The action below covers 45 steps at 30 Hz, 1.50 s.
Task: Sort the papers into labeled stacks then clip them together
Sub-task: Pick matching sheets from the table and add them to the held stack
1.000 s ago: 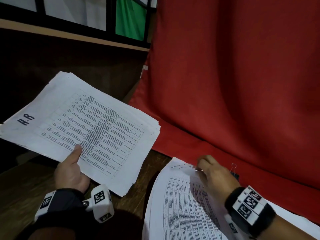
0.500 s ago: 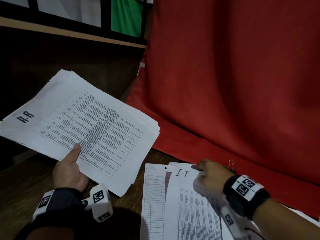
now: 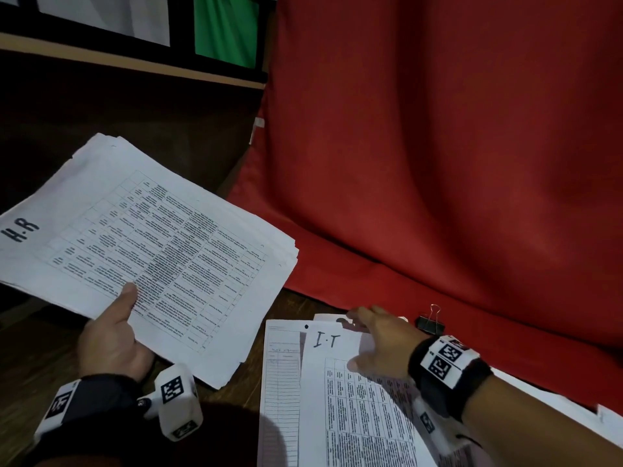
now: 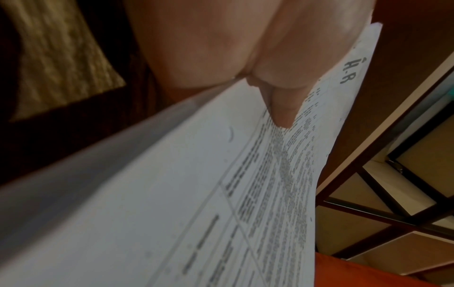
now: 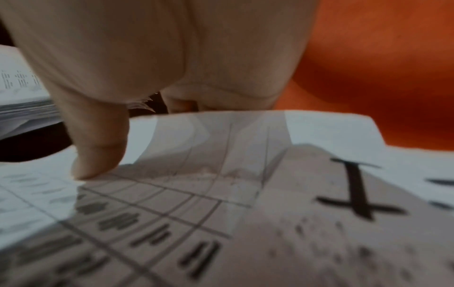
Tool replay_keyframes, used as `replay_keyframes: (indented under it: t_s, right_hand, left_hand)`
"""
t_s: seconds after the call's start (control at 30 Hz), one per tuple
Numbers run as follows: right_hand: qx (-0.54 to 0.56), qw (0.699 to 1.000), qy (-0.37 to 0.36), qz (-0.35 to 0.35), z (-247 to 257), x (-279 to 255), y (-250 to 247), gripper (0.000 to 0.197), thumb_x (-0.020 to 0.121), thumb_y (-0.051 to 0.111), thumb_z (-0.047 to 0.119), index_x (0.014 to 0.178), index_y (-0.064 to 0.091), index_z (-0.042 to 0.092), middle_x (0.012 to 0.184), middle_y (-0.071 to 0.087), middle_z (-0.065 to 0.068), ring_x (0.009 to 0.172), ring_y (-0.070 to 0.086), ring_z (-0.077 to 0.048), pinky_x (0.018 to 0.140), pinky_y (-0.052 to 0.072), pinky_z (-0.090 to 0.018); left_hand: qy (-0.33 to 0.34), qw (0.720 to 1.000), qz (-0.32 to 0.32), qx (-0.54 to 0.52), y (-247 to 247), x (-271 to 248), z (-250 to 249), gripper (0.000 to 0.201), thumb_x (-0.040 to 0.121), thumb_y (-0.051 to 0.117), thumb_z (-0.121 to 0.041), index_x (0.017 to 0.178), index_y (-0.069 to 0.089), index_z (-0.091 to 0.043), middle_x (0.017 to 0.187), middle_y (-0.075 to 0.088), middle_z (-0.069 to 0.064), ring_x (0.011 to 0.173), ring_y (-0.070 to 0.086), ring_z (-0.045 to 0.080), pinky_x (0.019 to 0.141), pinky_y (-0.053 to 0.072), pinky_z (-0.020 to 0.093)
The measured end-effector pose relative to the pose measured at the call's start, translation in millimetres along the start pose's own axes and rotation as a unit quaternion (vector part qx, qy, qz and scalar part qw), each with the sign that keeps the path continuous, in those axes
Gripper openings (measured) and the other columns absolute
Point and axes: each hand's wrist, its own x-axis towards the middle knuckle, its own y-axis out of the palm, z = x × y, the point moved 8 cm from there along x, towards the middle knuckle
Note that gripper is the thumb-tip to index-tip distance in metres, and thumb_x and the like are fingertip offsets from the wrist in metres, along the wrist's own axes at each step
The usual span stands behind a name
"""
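Observation:
My left hand (image 3: pixel 114 338) holds a thick stack marked "H.R" (image 3: pixel 161 251) above the table at the left, thumb on the top sheet and fingers hidden beneath. In the left wrist view the thumb (image 4: pixel 282 108) presses on the printed table of that stack (image 4: pixel 196 194). My right hand (image 3: pixel 381 345) lies on the sheet marked "I.T" (image 3: pixel 337 399) at the lower middle. Its thumb (image 5: pixel 98 155) presses the sheet (image 5: pixel 294 223) and its fingers curl over the raised far edge. A black binder clip (image 3: pixel 429 323) lies just behind that hand.
A ruled form sheet (image 3: pixel 281 382) sticks out to the left from under the I.T sheet. Red cloth (image 3: pixel 438 163) covers the back and right side. The dark wooden table (image 3: pixel 40 348) shows at the lower left. A wooden ledge with panes (image 3: pixel 135 65) runs behind.
My right hand has drawn the upper printed sheet toward the right, uncovering the "I.T" label and the ruled form. The left hand with the H.R stack has barely moved.

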Motion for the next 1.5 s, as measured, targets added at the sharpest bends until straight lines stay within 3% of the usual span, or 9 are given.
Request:
replay_keyframes:
  t_s: [0.2, 0.33, 0.47, 0.57, 0.7, 0.93, 1.2, 1.4, 1.5]
  right_hand:
    - [0.056, 0.997, -0.006, -0.043, 11.5, 18.7, -6.7, 0.015, 0.089, 0.062, 0.021, 0.100, 0.067, 0.013, 0.102, 0.060, 0.014, 0.093, 0.066, -0.013, 0.061, 0.047, -0.018]
    - [0.042, 0.999, -0.013, -0.021, 22.1, 23.3, -5.1, 0.021, 0.087, 0.063, 0.027, 0.105, 0.063, 0.016, 0.095, 0.058, 0.017, 0.092, 0.059, -0.014, 0.069, 0.045, -0.025]
    - [0.007, 1.000, 0.003, 0.002, 16.7, 13.3, -1.1, 0.051, 0.077, 0.073, 0.046, 0.116, 0.045, 0.030, 0.091, 0.061, 0.009, 0.087, 0.061, -0.016, 0.070, 0.051, -0.031]
    - [-0.047, 0.997, 0.008, 0.053, 5.3, 6.5, 7.8, 0.072, 0.075, 0.069, 0.060, 0.137, 0.043, 0.036, 0.125, 0.056, 0.006, 0.115, 0.055, -0.019, 0.094, 0.050, -0.040]
    - [-0.050, 0.997, 0.019, 0.060, -15.8, -3.4, 10.7, 0.056, 0.082, 0.056, 0.046, 0.133, 0.058, 0.024, 0.133, 0.060, 0.004, 0.124, 0.054, -0.018, 0.100, 0.047, -0.033]
    - [-0.121, 0.982, 0.064, 0.129, -52.3, -3.3, 6.4, 0.055, 0.092, 0.059, 0.026, 0.143, 0.048, 0.012, 0.150, 0.047, -0.004, 0.138, 0.044, -0.025, 0.113, 0.037, -0.037]
    - [-0.210, 0.975, 0.042, 0.053, -41.0, 15.4, -12.4, 0.045, 0.085, 0.053, 0.014, 0.129, 0.057, 0.022, 0.132, 0.052, 0.001, 0.123, 0.052, -0.025, 0.104, 0.040, -0.045]
    - [-0.163, 0.984, 0.060, 0.040, -40.6, 18.0, -12.7, 0.016, 0.079, 0.061, 0.031, 0.090, 0.058, 0.020, 0.097, 0.063, 0.000, 0.090, 0.057, -0.024, 0.088, 0.042, -0.038]
    - [-0.135, 0.989, 0.063, 0.004, -39.3, 17.0, -19.2, 0.025, 0.081, 0.059, 0.023, 0.105, 0.053, 0.019, 0.099, 0.060, -0.001, 0.095, 0.058, -0.024, 0.084, 0.042, -0.037]
  left_hand:
    - [0.002, 1.000, 0.009, -0.017, 1.0, -1.8, -0.9, 0.079, 0.065, 0.090, -0.035, 0.136, 0.061, -0.020, 0.136, 0.067, 0.004, 0.127, 0.063, 0.027, 0.101, 0.052, 0.055]
    - [-0.001, 1.000, -0.003, 0.007, 1.7, -3.7, -1.4, 0.105, 0.043, 0.099, -0.041, 0.138, 0.061, -0.020, 0.137, 0.066, 0.004, 0.127, 0.063, 0.026, 0.101, 0.052, 0.055]
    - [-0.013, 1.000, 0.001, -0.025, 3.5, -3.8, -1.3, 0.044, 0.074, 0.083, -0.032, 0.117, 0.076, -0.024, 0.137, 0.066, 0.006, 0.127, 0.063, 0.027, 0.098, 0.053, 0.054]
    - [-0.005, 1.000, -0.003, -0.001, 0.9, -1.2, -2.3, 0.100, 0.050, 0.097, -0.041, 0.140, 0.059, -0.020, 0.140, 0.065, 0.007, 0.129, 0.061, 0.029, 0.103, 0.051, 0.056]
    - [0.006, 1.000, -0.013, 0.019, 0.5, -3.4, -3.4, 0.110, 0.046, 0.098, -0.045, 0.144, 0.056, -0.019, 0.141, 0.064, 0.007, 0.129, 0.061, 0.029, 0.104, 0.050, 0.056]
    - [-0.010, 0.999, -0.049, -0.003, -7.4, -2.3, 3.5, 0.044, 0.098, 0.061, -0.027, 0.142, 0.056, -0.018, 0.140, 0.064, 0.009, 0.129, 0.061, 0.029, 0.108, 0.047, 0.057]
    - [-0.033, 0.997, -0.066, 0.007, -7.9, -6.2, 6.0, 0.052, 0.094, 0.065, -0.035, 0.143, 0.057, -0.018, 0.141, 0.063, 0.009, 0.130, 0.060, 0.031, 0.111, 0.043, 0.057]
    - [-0.018, 0.996, -0.079, 0.029, -2.6, -9.6, 4.2, 0.044, 0.099, 0.061, -0.031, 0.140, 0.059, -0.016, 0.136, 0.067, 0.007, 0.123, 0.065, 0.029, 0.107, 0.048, 0.055]
    - [-0.017, 0.996, -0.077, 0.031, -1.3, -10.5, 4.2, 0.043, 0.099, 0.060, -0.030, 0.141, 0.058, -0.016, 0.136, 0.067, 0.006, 0.125, 0.065, 0.027, 0.104, 0.052, 0.053]
